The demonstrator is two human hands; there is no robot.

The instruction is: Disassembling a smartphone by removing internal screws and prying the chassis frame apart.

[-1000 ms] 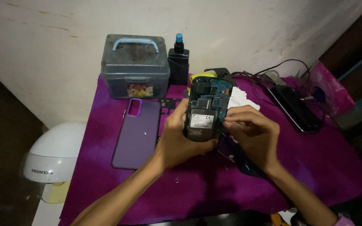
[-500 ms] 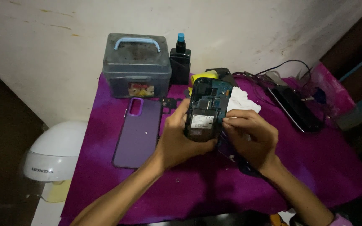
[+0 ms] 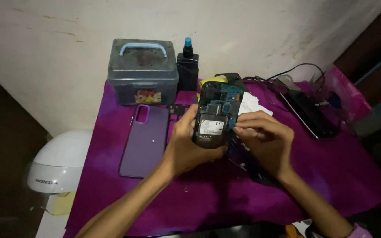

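Head view: left hand (image 3: 190, 147) partly covers opened phone (image 3: 215, 114); right hand (image 3: 265, 141) touching.

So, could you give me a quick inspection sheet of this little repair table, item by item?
Surface: table under a purple cloth.
Job's things: opened phone, back off, circuit board showing.
Clutter: purple phone case lying flat; grey box with blue handle; dark bottle with blue cap; white paper; dark phone at the right edge.
Hands: left hand grips the opened phone from below; right hand has its fingertips at the phone's right edge.
Cables: black cables run behind the dark phone.
Surroundings: pale wall behind; white helmet beside the table, lower left.
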